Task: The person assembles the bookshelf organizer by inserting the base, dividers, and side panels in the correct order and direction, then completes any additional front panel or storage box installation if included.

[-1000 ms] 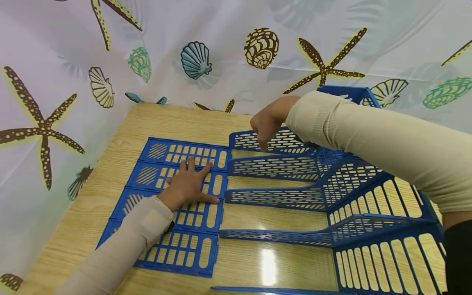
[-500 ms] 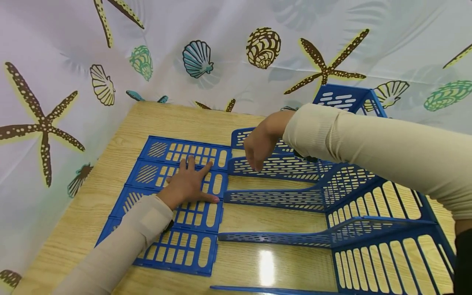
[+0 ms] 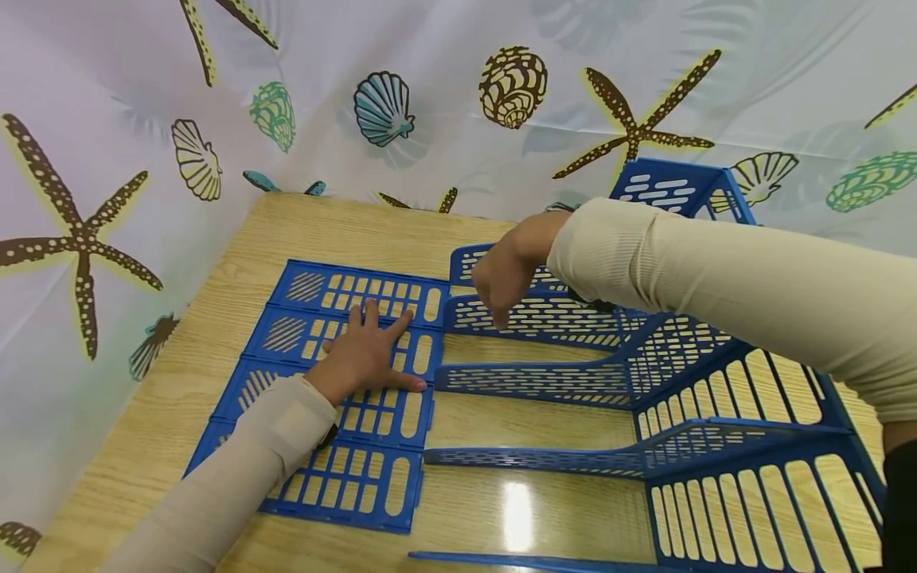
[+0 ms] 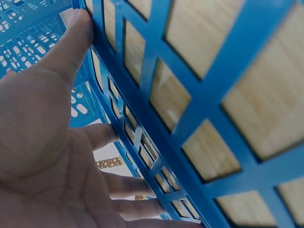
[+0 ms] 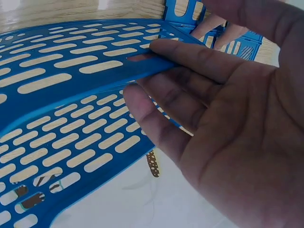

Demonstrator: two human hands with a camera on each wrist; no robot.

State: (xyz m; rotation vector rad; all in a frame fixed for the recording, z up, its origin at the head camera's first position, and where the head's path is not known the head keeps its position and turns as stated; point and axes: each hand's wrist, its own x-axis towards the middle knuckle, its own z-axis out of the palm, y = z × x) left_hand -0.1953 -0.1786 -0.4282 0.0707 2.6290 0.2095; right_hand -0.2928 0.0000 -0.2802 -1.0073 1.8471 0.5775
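My left hand (image 3: 365, 356) lies with spread fingers on a flat blue slotted panel (image 3: 380, 489) made of joined sections. In the left wrist view its thumb (image 4: 71, 45) and fingers rest against the panel's bars. My right hand (image 3: 505, 270) reaches down at the second of several upright blue perforated dividers (image 3: 566, 320). In the right wrist view its fingers (image 5: 161, 126) lie at this divider's edge, some behind it, while the thumb stands apart. These dividers belong to a blue desk file rack (image 3: 745, 485); their front ends stand beside the panel's right edge.
The light wood table (image 3: 315, 227) carries both blue parts. Behind it hangs a white cloth (image 3: 444, 64) printed with shells and starfish. The rack's far end section (image 3: 666, 187) rises near the cloth. My right forearm crosses above the rack.
My right hand has moved left and slightly down, from the farthest divider to the second one. It has stayed nearly still over the last half second. My left hand keeps its place.
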